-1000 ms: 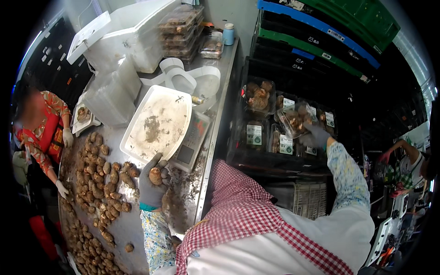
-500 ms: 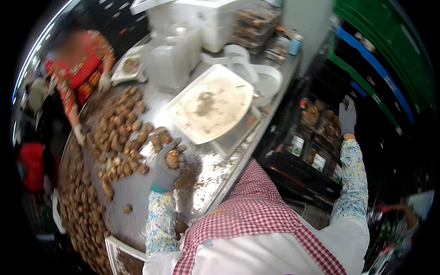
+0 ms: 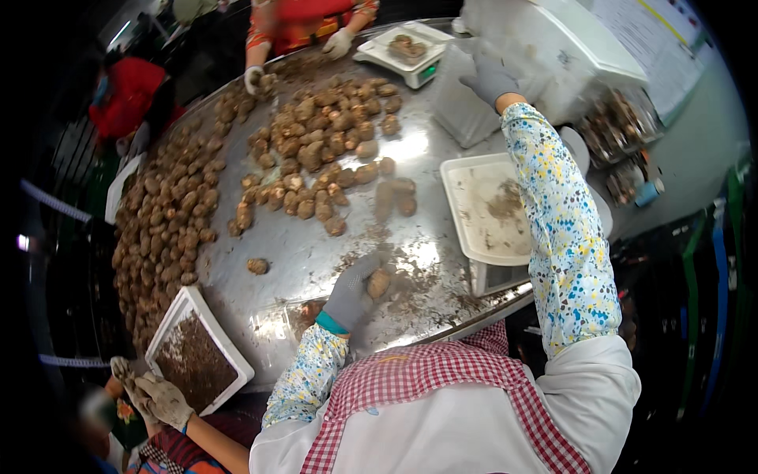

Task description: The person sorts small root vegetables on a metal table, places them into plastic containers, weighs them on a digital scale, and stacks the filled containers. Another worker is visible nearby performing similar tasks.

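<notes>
My left hand (image 3: 350, 296), in a grey glove with a teal cuff, is closed around a brown taro (image 3: 378, 284) low over the metal table. My right hand (image 3: 491, 82), also gloved in grey, is stretched far forward at the stack of clear plastic trays (image 3: 459, 103). Its thumb and fingers look spread, though motion blurs them, and whether they touch a tray is unclear. Under my right forearm sits a cream-coloured tub (image 3: 482, 207) with dirt in it. A heap of taros (image 3: 316, 142) lies ahead of my left hand.
A scale (image 3: 407, 73) holding a filled tray stands at the far edge beside a white foam box (image 3: 553, 47). A co-worker's gloved hands (image 3: 338, 44) are across the table. Another person's gloved hands (image 3: 162, 399) are by a white-framed tray of soil (image 3: 237, 371) at lower left.
My right hand has left the black crate of packed taros at the right and swung over to the stacked trays. The view has turned left. My left hand still holds a taro.
</notes>
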Tool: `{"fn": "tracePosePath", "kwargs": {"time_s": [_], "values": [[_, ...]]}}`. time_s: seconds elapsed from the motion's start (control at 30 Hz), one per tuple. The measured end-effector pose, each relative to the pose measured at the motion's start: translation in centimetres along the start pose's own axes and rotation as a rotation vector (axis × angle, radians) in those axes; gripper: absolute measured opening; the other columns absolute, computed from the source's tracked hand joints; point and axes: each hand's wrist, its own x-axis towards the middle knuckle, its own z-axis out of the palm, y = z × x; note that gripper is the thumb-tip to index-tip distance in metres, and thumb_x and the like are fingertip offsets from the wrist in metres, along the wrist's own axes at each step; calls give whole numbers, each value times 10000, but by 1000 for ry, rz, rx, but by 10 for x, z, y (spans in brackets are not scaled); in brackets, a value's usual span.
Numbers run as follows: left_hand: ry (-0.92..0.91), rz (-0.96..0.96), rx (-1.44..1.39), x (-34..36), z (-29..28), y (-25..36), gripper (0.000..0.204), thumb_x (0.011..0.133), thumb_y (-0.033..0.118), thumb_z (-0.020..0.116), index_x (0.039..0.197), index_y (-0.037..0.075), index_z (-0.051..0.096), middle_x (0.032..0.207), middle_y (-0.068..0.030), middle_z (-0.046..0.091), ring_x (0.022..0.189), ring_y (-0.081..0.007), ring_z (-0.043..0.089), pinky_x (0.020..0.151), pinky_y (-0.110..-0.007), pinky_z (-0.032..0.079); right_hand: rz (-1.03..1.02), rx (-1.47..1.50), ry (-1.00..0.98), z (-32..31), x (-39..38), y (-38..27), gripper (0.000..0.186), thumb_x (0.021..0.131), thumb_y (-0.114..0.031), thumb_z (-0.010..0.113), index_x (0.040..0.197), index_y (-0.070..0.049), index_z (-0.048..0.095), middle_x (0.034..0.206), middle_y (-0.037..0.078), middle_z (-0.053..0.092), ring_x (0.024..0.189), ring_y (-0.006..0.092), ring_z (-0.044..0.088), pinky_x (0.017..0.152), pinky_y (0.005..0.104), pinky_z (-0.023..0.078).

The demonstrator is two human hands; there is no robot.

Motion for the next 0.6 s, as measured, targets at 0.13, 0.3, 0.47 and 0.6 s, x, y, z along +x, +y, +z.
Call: {"fn": "tracePosePath", "kwargs": {"time_s": [0.13, 0.3, 0.47, 0.6], "values": [[117, 61, 197, 1, -34, -19, 263, 975, 163, 560, 1167, -14, 593, 967, -94, 663, 880, -165, 652, 739, -283, 561, 85, 273, -495, -6, 30, -19, 424, 887, -384, 620, 1102, -21, 661, 1020, 147, 707, 914, 268, 685, 781, 389, 536], [212, -110, 382, 71, -39, 19, 369, 948, 244, 610, 1193, -32, 588, 953, -109, 664, 809, -151, 652, 681, -266, 526, 160, 444, -681, -17, 49, 27, 363, 936, -375, 588, 1009, -32, 685, 919, 57, 699, 685, 115, 614, 639, 292, 511], [222, -96, 976, 148, -14, 25, 734, 880, 404, 638, 1479, 86, 358, 1125, -227, 639, 982, -341, 669, 862, -430, 518, 53, -58, -175, -4, 50, 30, 315, 932, -368, 600, 1025, -77, 681, 914, 124, 701, 767, 291, 652, 722, 391, 514], [118, -102, 1208, 184, -18, -21, 780, 881, 409, 638, 1511, 95, 302, 1186, -227, 626, 1047, -368, 655, 877, -455, 516, -77, -259, 159, -35, 28, 13, 287, 947, -391, 586, 1039, -133, 671, 946, 169, 691, 866, 378, 664, 752, 428, 518]]}}
